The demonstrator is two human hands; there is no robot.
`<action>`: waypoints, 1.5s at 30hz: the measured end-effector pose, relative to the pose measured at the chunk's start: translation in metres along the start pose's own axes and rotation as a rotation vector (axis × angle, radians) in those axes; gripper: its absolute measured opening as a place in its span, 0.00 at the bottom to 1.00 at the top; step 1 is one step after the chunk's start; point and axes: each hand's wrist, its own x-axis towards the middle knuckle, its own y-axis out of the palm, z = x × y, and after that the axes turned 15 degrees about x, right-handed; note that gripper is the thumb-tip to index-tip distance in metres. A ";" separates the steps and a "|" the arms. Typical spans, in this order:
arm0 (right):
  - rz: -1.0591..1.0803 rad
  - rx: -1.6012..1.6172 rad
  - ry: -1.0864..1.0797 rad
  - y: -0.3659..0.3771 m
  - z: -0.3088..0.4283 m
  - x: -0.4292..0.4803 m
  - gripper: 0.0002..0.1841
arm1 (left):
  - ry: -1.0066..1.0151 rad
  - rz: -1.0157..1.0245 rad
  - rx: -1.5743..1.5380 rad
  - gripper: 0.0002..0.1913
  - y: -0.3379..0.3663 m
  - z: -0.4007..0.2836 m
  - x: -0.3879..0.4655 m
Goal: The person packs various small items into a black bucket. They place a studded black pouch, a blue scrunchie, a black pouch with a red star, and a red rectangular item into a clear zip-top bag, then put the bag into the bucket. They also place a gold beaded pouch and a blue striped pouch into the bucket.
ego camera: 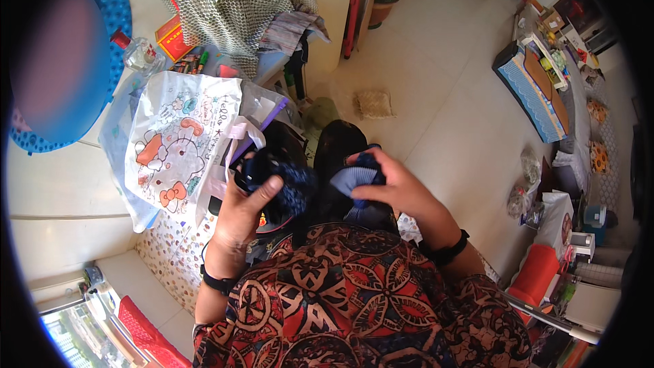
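My left hand (245, 204) grips a dark blue and black patterned bundle of cloth (296, 186) above my lap. Its fingers are mostly hidden behind the cloth, and the thumb lies over the front. Between the thumb and fingers of my right hand (391, 179) is a blue ribbed cloth piece (357, 180), possibly a sock. Darker blue fabric bunches behind it. The two hands are apart, with my dark-trousered knee (341, 143) between and beyond them. Just left of my left hand hangs a white plastic bag (176, 148) with a cartoon cat print.
A blue round-seated stool (115, 0) stands far left. Near it are a clear bottle with a red cap (143, 53) and a red box (176, 38). Silver mesh cloth (230, 0) drapes over things behind. A woven mat (374, 104) lies on the tiled floor (434, 76).
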 end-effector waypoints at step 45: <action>-0.055 0.586 -0.074 0.031 -0.004 0.041 0.32 | 0.449 0.224 0.684 0.56 0.053 0.005 0.046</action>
